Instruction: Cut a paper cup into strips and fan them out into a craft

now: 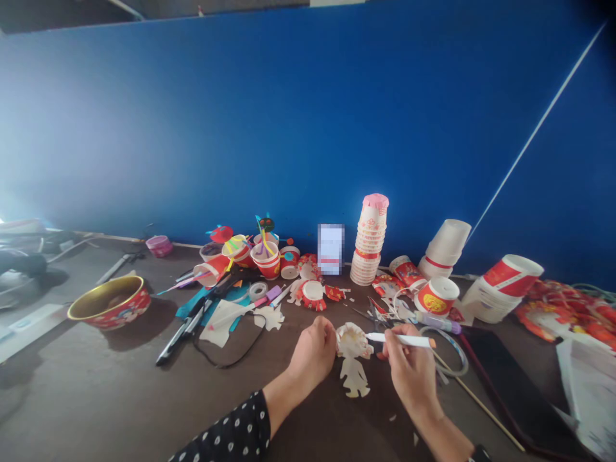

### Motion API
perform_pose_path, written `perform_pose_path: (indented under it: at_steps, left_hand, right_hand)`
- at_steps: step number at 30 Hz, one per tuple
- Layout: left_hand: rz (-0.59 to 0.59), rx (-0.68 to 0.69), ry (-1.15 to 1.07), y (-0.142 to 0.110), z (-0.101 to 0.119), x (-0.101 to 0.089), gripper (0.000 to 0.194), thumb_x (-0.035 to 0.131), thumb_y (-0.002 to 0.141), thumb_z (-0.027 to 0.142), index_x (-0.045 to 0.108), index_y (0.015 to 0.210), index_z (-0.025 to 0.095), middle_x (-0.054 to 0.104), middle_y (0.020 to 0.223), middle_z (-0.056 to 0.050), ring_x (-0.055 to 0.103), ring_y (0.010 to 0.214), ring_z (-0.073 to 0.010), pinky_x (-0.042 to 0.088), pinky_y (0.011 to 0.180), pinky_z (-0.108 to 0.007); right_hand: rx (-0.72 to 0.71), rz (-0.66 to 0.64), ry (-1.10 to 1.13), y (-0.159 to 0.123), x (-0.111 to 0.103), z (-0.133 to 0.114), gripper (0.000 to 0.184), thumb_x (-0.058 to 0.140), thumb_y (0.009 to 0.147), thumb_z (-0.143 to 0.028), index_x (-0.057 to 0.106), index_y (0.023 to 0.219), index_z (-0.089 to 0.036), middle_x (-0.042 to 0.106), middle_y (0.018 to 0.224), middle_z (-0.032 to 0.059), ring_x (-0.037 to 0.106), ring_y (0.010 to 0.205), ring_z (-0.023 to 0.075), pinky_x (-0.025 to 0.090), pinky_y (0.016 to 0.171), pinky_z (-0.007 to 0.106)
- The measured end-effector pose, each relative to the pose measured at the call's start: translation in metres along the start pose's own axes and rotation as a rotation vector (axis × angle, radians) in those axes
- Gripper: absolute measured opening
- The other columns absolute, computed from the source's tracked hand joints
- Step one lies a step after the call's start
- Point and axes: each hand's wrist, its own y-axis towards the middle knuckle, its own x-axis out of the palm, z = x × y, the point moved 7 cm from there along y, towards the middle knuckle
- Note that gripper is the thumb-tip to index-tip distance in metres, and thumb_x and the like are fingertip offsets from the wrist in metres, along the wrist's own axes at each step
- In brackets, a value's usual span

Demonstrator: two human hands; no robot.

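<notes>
A doll-shaped cutout [355,377], made from a cut paper cup, lies on the dark table in front of me. Its round cup-base head points away from me, and the body with jagged edges lies nearer. My left hand [314,353] is closed at the left edge of the head and seems to pinch it; the fingertips are partly hidden. In my right hand [411,362] is a white marker [404,339] with an orange end, held like a pen. Its tip points left and meets the right side of the cutout's head.
Stacked paper cups [368,247] stand by the blue partition [289,128]. A gold-rimmed red bowl [113,305] sits left, near pens [180,333] and a tape roll [258,291]. Right lie a thin stick [481,404], a dark tablet-like slab [524,391] and red cut paper [568,311].
</notes>
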Motion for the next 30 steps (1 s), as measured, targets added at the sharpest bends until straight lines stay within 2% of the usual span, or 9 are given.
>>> perform_pose_path:
  at_steps: [6, 13, 18, 22, 26, 30]
  left_hand:
    - [0.017, -0.001, -0.031, -0.001, -0.001, -0.001, 0.008, 0.041, 0.078, 0.014, 0.046, 0.075, 0.018, 0.056, 0.062, 0.0, 0.054, 0.058, -0.0124, 0.035, 0.056, -0.022]
    - [0.118, 0.063, -0.033, -0.004, 0.009, -0.013, 0.014, 0.037, 0.079, 0.011, 0.045, 0.07, 0.019, 0.053, 0.061, 0.0, 0.051, 0.059, -0.013, 0.036, 0.058, -0.024]
    - [0.224, 0.179, -0.058, -0.006, 0.016, -0.02, 0.016, 0.037, 0.08, 0.013, 0.052, 0.08, 0.017, 0.056, 0.077, -0.004, 0.054, 0.072, -0.0154, 0.041, 0.068, -0.026]
    - [0.237, 0.23, -0.123, -0.005, 0.015, -0.019, 0.022, 0.039, 0.08, 0.015, 0.057, 0.093, 0.016, 0.058, 0.088, -0.007, 0.056, 0.076, -0.0156, 0.044, 0.071, -0.027]
    - [0.222, 0.187, -0.16, -0.001, 0.008, -0.017, 0.024, 0.04, 0.081, 0.017, 0.057, 0.097, 0.016, 0.061, 0.079, -0.004, 0.056, 0.07, -0.0138, 0.043, 0.068, -0.024]
    - [0.215, 0.157, -0.129, 0.0, 0.006, -0.018, 0.023, 0.036, 0.084, 0.019, 0.058, 0.088, 0.017, 0.062, 0.078, -0.003, 0.057, 0.071, -0.0138, 0.042, 0.067, -0.023]
  right_hand:
    - [-0.009, -0.016, -0.009, 0.0, 0.002, 0.005, 0.029, 0.046, 0.081, -0.045, 0.048, 0.071, -0.018, 0.054, 0.045, -0.001, 0.053, 0.04, 0.0157, 0.04, 0.04, 0.024]
    - [0.011, -0.022, 0.005, 0.0, 0.003, 0.011, 0.027, 0.047, 0.081, -0.044, 0.048, 0.071, -0.019, 0.053, 0.046, -0.0016, 0.055, 0.042, 0.0165, 0.043, 0.042, 0.025]
    - [-0.001, -0.018, -0.007, 0.001, 0.002, 0.006, 0.023, 0.048, 0.079, -0.04, 0.049, 0.07, -0.019, 0.054, 0.045, -0.0014, 0.056, 0.042, 0.0169, 0.042, 0.041, 0.024]
    - [-0.005, -0.02, -0.015, 0.001, 0.002, 0.003, 0.024, 0.048, 0.079, -0.041, 0.05, 0.07, -0.019, 0.056, 0.045, 0.0001, 0.056, 0.042, 0.0175, 0.042, 0.041, 0.025]
    - [0.009, -0.019, -0.014, 0.001, 0.002, 0.004, 0.027, 0.047, 0.078, -0.046, 0.05, 0.072, -0.019, 0.057, 0.046, 0.0004, 0.056, 0.041, 0.0178, 0.042, 0.04, 0.026]
    - [0.005, -0.018, -0.031, 0.001, 0.002, 0.003, 0.028, 0.047, 0.078, -0.046, 0.05, 0.071, -0.019, 0.056, 0.045, -0.0006, 0.054, 0.039, 0.0165, 0.042, 0.041, 0.026]
